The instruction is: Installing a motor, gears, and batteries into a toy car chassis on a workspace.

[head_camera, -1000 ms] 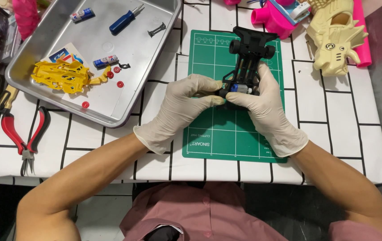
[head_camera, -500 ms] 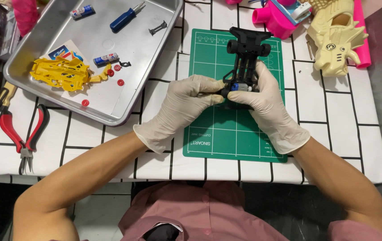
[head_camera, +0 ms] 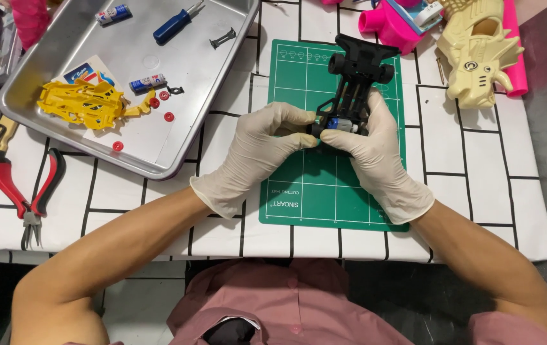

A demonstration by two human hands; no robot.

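the black toy car chassis (head_camera: 355, 86) lies over the green cutting mat (head_camera: 324, 191), right of frame centre. its near end is pinched between both gloved hands: the left hand (head_camera: 257, 150) grips it from the left, the right hand (head_camera: 366, 150) from the right. a metal tray (head_camera: 222, 96) sits at the upper left.

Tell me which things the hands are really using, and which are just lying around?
In use:
- black plastic toy car chassis, held by both
- left gloved hand
- right gloved hand
- green cutting mat underneath

Lying about:
- silver metal tray
- yellow plastic car body
- blue-handled screwdriver
- red-handled pliers
- cream dragon-shaped toy
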